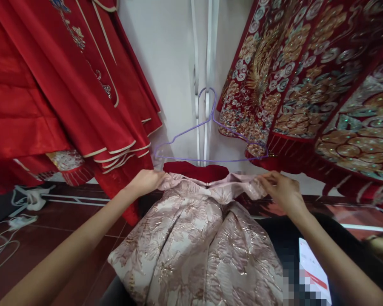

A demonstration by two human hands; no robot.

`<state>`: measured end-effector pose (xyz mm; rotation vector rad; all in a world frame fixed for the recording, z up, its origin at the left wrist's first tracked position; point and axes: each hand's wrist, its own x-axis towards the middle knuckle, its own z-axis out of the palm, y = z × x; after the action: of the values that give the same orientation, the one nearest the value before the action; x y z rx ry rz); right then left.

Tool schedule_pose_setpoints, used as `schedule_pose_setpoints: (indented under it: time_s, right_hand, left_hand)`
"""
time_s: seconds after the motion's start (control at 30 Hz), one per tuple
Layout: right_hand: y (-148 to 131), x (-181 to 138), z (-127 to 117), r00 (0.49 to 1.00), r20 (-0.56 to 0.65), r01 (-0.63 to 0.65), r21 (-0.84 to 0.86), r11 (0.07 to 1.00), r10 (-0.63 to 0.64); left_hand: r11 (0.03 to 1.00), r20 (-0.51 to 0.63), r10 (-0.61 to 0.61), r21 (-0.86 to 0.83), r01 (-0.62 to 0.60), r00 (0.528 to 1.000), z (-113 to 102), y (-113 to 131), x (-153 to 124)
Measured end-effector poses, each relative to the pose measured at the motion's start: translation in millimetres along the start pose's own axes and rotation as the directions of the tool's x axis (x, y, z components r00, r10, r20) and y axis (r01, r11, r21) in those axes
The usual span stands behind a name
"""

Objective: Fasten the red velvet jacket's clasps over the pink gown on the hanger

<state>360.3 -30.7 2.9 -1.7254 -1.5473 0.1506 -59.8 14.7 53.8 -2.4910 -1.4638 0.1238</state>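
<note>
A pale pink brocade skirt (191, 238) with a shiny floral pattern spreads below me, its waistband pulled out sideways between my hands. At the band's left end, my left hand (146, 182) is closed on the fabric. The opposite end is pinched between the thumb and fingers of my right hand (282, 189). Just beyond the waistband, a purple wire hanger (194, 126) hangs in front of a white upright pole. Dark red cloth (196, 171) shows between the hanger's lower bar and the waistband; I cannot tell what it belongs to.
Red garments (92, 93) with cream piping hang at left. Heavily embroidered red garments (293, 80) hang at right. White poles (201, 85) stand against the wall. White cables (3, 244) lie on the tiled floor at left. A phone (312, 267) with a lit screen is at lower right.
</note>
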Motion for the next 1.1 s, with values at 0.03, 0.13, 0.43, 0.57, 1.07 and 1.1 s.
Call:
schedule_pose_setpoints:
  time_s: [0.03, 0.13, 0.43, 0.57, 1.07, 1.1]
  right_hand:
    - [-2.5, -6.1, 0.4, 0.999, 0.027, 0.025, 0.022, 0.999, -0.026]
    - [-16.9, -15.7, -4.5, 0.993, 0.024, 0.116, 0.063, 0.991, -0.118]
    - [-70.1, -11.8, -13.5, 0.944, -0.195, 0.291, 0.104, 0.951, -0.267]
    - [-65.0, -10.6, -11.7, 0.946, -0.257, 0.236, 0.116, 0.965, -0.200]
    - [-24.7, -29.4, -40.0, 0.942, -0.330, -0.065, -0.016, 0.998, 0.056]
    - [-26.8, -28.4, -39.3, 0.937, -0.345, -0.051, -0.006, 0.999, 0.046]
  left_hand:
    - [0.998, -0.043, 0.061, 0.001, -0.061, 0.997, -4.2, 10.8, 2.4]
    - [0.973, -0.211, 0.228, 0.067, -0.219, 0.950, -21.6, 42.5, 19.0]
    - [0.860, -0.433, 0.466, 0.017, -0.510, 0.772, -23.6, 112.3, 104.7]
    - [0.850, -0.428, 0.412, -0.137, -0.508, 0.804, -8.4, 124.6, 109.5]
    - [0.881, -0.430, 0.374, -0.111, -0.460, 0.822, -5.0, 123.3, 99.5]
    - [0.880, -0.429, 0.379, -0.107, -0.463, 0.820, -5.2, 122.8, 98.8]
